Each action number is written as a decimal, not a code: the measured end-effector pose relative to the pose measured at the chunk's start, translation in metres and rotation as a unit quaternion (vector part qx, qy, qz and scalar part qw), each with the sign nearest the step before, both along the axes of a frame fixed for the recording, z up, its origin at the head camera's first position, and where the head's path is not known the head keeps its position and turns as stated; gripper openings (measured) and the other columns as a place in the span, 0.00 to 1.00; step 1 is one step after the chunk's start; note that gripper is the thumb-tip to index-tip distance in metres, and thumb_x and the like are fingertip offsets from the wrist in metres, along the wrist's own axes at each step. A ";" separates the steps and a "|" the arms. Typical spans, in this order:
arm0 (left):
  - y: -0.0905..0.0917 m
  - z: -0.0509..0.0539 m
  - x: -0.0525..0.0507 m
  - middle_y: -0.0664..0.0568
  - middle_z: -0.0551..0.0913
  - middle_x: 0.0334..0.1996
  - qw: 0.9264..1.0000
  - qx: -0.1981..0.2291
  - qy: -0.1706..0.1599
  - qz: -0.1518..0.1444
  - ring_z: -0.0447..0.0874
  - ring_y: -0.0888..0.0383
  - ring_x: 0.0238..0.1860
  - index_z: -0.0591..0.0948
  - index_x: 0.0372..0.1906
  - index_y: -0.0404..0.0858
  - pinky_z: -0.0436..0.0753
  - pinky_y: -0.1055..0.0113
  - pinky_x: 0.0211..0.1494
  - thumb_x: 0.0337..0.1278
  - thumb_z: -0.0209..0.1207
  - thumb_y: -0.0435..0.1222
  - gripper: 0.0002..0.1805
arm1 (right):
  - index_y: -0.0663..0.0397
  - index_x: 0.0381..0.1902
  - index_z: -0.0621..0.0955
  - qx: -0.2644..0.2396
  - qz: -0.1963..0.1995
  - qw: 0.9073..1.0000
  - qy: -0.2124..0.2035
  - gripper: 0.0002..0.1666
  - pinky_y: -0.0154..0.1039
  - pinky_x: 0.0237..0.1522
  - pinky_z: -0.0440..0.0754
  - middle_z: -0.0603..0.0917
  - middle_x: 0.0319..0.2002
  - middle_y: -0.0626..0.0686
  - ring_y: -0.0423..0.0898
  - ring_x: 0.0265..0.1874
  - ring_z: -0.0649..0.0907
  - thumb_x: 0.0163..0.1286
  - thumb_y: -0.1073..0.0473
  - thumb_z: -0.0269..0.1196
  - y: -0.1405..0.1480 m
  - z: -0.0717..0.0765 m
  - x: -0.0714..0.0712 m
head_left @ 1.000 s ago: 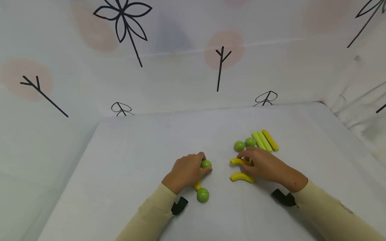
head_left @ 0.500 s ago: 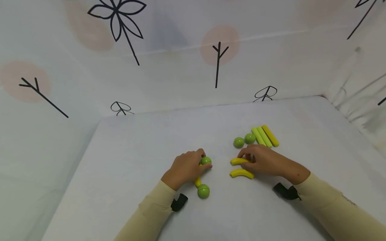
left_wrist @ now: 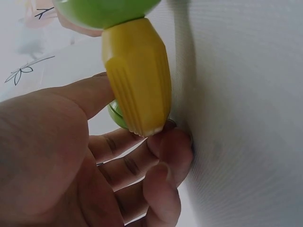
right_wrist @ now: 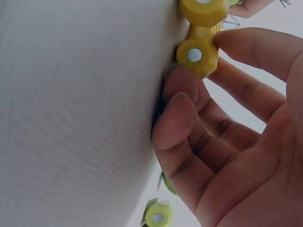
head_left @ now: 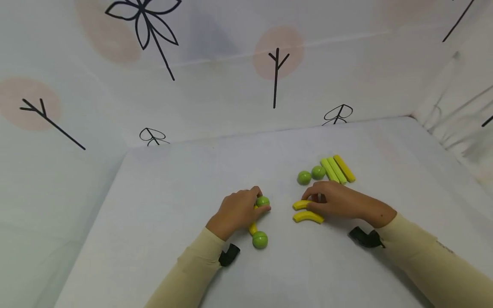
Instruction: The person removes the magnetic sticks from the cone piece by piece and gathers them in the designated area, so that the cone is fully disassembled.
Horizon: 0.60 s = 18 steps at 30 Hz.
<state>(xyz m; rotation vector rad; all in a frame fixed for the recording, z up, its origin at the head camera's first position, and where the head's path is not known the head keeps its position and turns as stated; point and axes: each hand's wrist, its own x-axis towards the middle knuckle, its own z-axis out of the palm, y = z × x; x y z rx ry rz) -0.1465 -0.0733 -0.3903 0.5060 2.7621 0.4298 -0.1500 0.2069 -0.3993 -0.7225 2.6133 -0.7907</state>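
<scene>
In the head view my left hand (head_left: 237, 212) holds a green toy ball (head_left: 263, 201) between thumb and fingers. A yellow piece (head_left: 252, 229) lies between that ball and a nearer green ball (head_left: 259, 240), partly hidden by the hand; the left wrist view shows its ridged yellow side (left_wrist: 138, 78). My right hand (head_left: 337, 201) pinches a curved yellow piece (head_left: 301, 205) at the table. Just nearer to me lies a second curved yellow piece (head_left: 308, 217). In the right wrist view, white dots mark both yellow ends, and the pinched end (right_wrist: 183, 57) sits by my fingertips.
Beyond the right hand, two green balls (head_left: 304, 177) rest beside two lime-green sticks (head_left: 337, 170) and a straight yellow stick (head_left: 344, 168). White cloth (head_left: 185, 184) covers the table. A patterned cloth wall (head_left: 215, 98) rises behind it.
My right hand has brought its curved yellow piece nearer to the second one, narrowing the gap between them. The left hand stays at its ball. The head view has tilted slightly down.
</scene>
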 end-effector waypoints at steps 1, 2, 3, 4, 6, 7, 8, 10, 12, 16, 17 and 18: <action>0.000 0.000 0.000 0.57 0.77 0.26 1.000 0.000 -0.001 0.000 0.71 0.61 0.24 0.78 0.53 0.44 0.69 0.68 0.27 0.65 0.60 0.56 0.23 | 0.49 0.47 0.86 -0.003 0.002 1.000 -0.004 0.10 0.31 0.31 0.77 0.83 0.34 0.41 0.36 0.27 0.76 0.68 0.58 0.66 0.000 0.000 0.000; 0.000 0.000 0.000 0.57 0.77 0.26 1.000 0.001 -0.002 0.000 0.71 0.61 0.24 0.78 0.53 0.44 0.69 0.68 0.27 0.65 0.60 0.56 0.23 | 0.49 0.47 0.86 -0.007 0.003 1.000 -0.007 0.10 0.31 0.31 0.77 0.83 0.35 0.41 0.36 0.27 0.76 0.68 0.58 0.66 0.001 0.000 -0.001; 0.000 -0.001 0.000 0.57 0.77 0.26 1.000 0.001 -0.003 0.000 0.71 0.61 0.24 0.78 0.53 0.45 0.69 0.68 0.27 0.65 0.60 0.56 0.23 | 0.49 0.47 0.86 -0.009 0.003 1.000 -0.010 0.10 0.31 0.31 0.77 0.84 0.36 0.41 0.36 0.27 0.76 0.69 0.58 0.66 0.001 0.000 -0.001; 0.000 -0.001 -0.001 0.57 0.77 0.25 1.000 0.001 -0.003 0.001 0.71 0.61 0.24 0.78 0.53 0.45 0.69 0.68 0.26 0.65 0.60 0.56 0.23 | 0.49 0.48 0.86 -0.009 0.003 1.000 -0.013 0.10 0.31 0.31 0.77 0.84 0.37 0.41 0.36 0.27 0.76 0.69 0.58 0.65 0.001 0.000 -0.001; 0.000 -0.001 -0.001 0.57 0.76 0.25 1.000 0.003 -0.004 0.002 0.71 0.61 0.24 0.78 0.53 0.45 0.69 0.68 0.26 0.65 0.60 0.57 0.23 | 0.49 0.48 0.86 -0.009 0.003 1.000 -0.017 0.11 0.31 0.31 0.77 0.85 0.38 0.41 0.36 0.28 0.76 0.70 0.58 0.65 0.001 0.000 -0.001; 0.000 -0.002 -0.002 0.57 0.76 0.25 1.000 0.002 -0.004 0.002 0.71 0.61 0.24 0.78 0.53 0.45 0.69 0.68 0.26 0.65 0.60 0.57 0.23 | 0.49 0.48 0.86 -0.008 0.003 1.000 -0.020 0.11 0.31 0.32 0.77 0.85 0.39 0.41 0.36 0.28 0.76 0.70 0.58 0.64 0.001 0.001 -0.001; 0.000 -0.003 -0.002 0.57 0.76 0.25 1.000 0.002 -0.005 0.002 0.71 0.61 0.23 0.78 0.53 0.45 0.69 0.68 0.26 0.64 0.60 0.57 0.23 | 0.49 0.48 0.86 -0.008 0.003 1.000 -0.023 0.11 0.31 0.32 0.77 0.85 0.39 0.42 0.36 0.29 0.76 0.70 0.58 0.64 0.002 0.001 -0.001; 0.000 -0.003 -0.002 0.57 0.75 0.24 1.000 0.003 -0.007 0.003 0.70 0.61 0.23 0.78 0.53 0.45 0.69 0.68 0.26 0.64 0.60 0.57 0.23 | 0.49 0.48 0.86 -0.007 0.005 1.000 -0.025 0.11 0.31 0.33 0.77 0.85 0.40 0.42 0.36 0.30 0.76 0.71 0.57 0.64 0.002 0.001 -0.001; 0.001 -0.003 -0.001 0.57 0.75 0.24 1.000 0.004 -0.007 0.004 0.70 0.61 0.23 0.78 0.53 0.44 0.68 0.68 0.26 0.64 0.61 0.57 0.23 | 0.48 0.48 0.86 -0.010 0.008 1.000 -0.026 0.10 0.31 0.35 0.77 0.86 0.41 0.42 0.35 0.31 0.76 0.71 0.57 0.63 0.002 0.002 -0.001; 0.000 -0.002 0.000 0.57 0.74 0.23 1.000 0.007 -0.002 0.005 0.70 0.61 0.23 0.78 0.52 0.44 0.68 0.68 0.26 0.64 0.61 0.56 0.23 | 0.49 0.48 0.87 -0.017 0.012 1.000 -0.022 0.10 0.31 0.34 0.76 0.85 0.39 0.41 0.35 0.30 0.75 0.71 0.57 0.64 0.001 0.003 0.000; 0.000 -0.002 0.000 0.57 0.74 0.23 1.000 0.007 0.000 0.004 0.70 0.61 0.23 0.78 0.52 0.44 0.68 0.69 0.26 0.64 0.61 0.56 0.23 | 0.49 0.48 0.87 -0.018 0.013 1.000 -0.020 0.11 0.31 0.33 0.76 0.85 0.38 0.41 0.35 0.30 0.75 0.70 0.57 0.64 0.001 0.003 -0.001; 0.000 -0.002 0.000 0.57 0.74 0.23 1.000 0.007 0.002 0.004 0.70 0.61 0.23 0.78 0.52 0.44 0.68 0.69 0.26 0.64 0.61 0.56 0.23 | 0.49 0.48 0.87 -0.019 0.014 1.000 -0.019 0.11 0.31 0.33 0.76 0.85 0.37 0.41 0.35 0.30 0.75 0.70 0.57 0.65 0.000 0.003 -0.001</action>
